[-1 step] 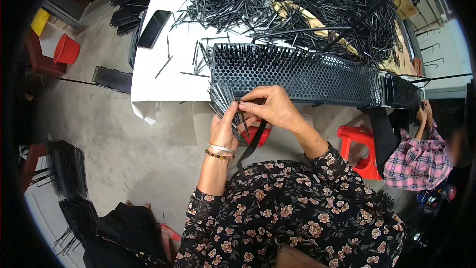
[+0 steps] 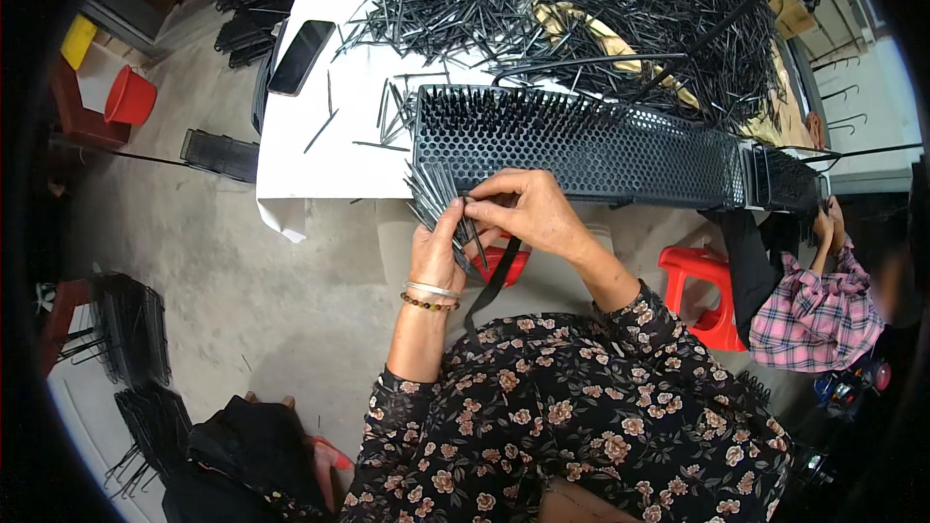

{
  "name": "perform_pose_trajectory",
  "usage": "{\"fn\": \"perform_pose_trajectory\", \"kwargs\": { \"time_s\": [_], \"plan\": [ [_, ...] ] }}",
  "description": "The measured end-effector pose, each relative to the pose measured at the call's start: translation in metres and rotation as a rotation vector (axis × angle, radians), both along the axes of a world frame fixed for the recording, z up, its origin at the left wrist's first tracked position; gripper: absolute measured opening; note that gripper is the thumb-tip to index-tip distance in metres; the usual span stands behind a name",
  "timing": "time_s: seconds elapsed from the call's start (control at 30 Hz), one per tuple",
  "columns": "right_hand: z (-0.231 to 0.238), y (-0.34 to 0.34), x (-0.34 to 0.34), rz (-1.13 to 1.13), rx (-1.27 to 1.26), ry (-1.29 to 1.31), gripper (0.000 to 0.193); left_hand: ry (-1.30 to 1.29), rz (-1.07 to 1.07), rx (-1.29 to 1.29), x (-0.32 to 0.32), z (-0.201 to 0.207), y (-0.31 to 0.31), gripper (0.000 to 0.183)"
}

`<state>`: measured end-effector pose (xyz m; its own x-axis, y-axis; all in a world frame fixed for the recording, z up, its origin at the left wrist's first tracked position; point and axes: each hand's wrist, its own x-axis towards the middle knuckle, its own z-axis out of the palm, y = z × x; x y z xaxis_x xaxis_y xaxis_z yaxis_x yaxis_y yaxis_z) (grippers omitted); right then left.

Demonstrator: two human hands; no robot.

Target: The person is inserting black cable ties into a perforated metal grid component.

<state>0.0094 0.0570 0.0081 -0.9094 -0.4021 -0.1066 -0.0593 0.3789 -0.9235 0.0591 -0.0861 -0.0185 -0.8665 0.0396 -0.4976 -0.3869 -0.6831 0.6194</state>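
Note:
My left hand [image 2: 435, 257] is wrapped round a fanned bundle of thin black sticks [image 2: 435, 190], which point up and slightly left. My right hand [image 2: 542, 215] meets it at the bundle, thumb and forefinger pinched together on what looks like one thin dark stick [image 2: 478, 240] slanting downward. Just beyond both hands lies a long black rack [image 2: 581, 157] full of round holes. Black sticks [image 2: 475, 108] stand upright in many holes toward its far left part, while the nearer and right-hand holes show bare.
A large heap of loose black sticks [image 2: 465, 0] covers the far table. A phone [image 2: 301, 57] and scattered sticks lie on its white sheet [image 2: 291, 160]. A black rod [image 2: 731, 24] slants over the heap. At right, a co-worker in a plaid shirt [image 2: 809, 320] sits near a red stool [image 2: 702, 295].

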Motion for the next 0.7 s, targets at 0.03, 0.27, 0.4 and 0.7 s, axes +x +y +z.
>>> {"fn": "perform_pose_trajectory", "kwargs": {
  "time_s": [0.03,0.27,0.4,0.7],
  "plan": [
    [0.001,-0.002,0.003,-0.017,-0.008,0.028,0.033,0.001,0.004,-0.020,-0.001,0.000,-0.001,0.027],
    [0.008,-0.014,0.008,0.016,-0.152,-0.038,0.044,0.071,0.113,-0.102,-0.012,0.013,-0.003,0.025],
    [0.008,-0.020,0.006,-0.034,-0.261,-0.026,0.034,0.123,0.172,-0.185,-0.016,0.018,0.000,0.023],
    [-0.009,-0.018,0.010,-0.159,-0.414,-0.338,0.036,0.146,0.160,-0.153,-0.009,0.010,0.008,0.021]
  ]
}}
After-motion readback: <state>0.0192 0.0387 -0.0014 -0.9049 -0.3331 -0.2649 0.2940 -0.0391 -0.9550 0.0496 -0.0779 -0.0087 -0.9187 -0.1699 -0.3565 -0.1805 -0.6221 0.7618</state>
